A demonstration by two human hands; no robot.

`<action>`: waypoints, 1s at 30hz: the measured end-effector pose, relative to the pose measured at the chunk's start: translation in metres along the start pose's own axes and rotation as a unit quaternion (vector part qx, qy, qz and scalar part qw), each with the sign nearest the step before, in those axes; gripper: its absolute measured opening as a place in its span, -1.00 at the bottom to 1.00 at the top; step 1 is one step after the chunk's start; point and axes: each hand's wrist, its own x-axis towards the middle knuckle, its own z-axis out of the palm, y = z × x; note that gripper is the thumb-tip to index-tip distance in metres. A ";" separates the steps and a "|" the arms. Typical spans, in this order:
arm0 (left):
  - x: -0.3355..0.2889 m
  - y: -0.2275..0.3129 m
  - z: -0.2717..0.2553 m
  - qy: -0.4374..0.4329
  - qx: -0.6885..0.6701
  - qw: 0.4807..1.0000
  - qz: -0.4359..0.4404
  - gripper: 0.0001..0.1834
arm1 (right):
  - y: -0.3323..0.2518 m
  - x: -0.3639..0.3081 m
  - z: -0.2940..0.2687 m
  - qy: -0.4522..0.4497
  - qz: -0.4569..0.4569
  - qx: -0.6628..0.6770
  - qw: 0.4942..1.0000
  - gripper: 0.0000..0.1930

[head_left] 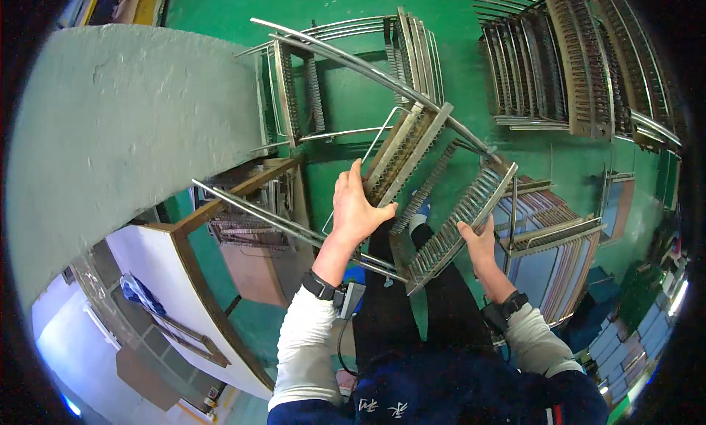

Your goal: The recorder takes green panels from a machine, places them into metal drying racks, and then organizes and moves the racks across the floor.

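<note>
A metal slotted rack (491, 193) is tilted in front of my legs, with long rods running out to the upper left and the left. My left hand (353, 204) grips the lower end of its inner pair of toothed bars (408, 156), thumb on one side and fingers on the other. At the rack's right end, my right hand (480, 247) is closed round the outer toothed bar, its thumb over the edge. Some of the fingers of both hands are hidden behind the metal. Beyond the raised rack, a similar slotted rack (419, 57) stands on the green floor.
Several nested metal racks (526, 72) stand at the far right. Close by on the right is a rack loaded with flat panels (555, 252). A grey slab-like surface (140, 101) fills the left, above a white wood-edged panel (184, 293). More racking (254, 226) sits beside it.
</note>
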 end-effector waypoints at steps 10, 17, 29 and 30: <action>-0.014 -0.025 0.033 -0.013 0.025 1.000 0.004 0.11 | 0.069 0.007 0.009 -0.033 0.076 -0.002 0.997 -0.17; -0.030 -0.018 0.052 -0.001 0.025 1.000 0.008 0.10 | 0.079 0.016 0.006 -0.082 0.143 0.034 0.986 -0.10; -0.073 -0.010 0.094 -0.030 -0.090 0.992 -0.082 0.14 | 0.105 0.081 -0.002 -0.056 0.159 0.186 0.968 -0.42; -0.077 -0.017 0.099 0.003 -0.090 0.993 -0.071 0.11 | 0.101 0.081 -0.001 -0.057 0.134 0.171 0.974 -0.40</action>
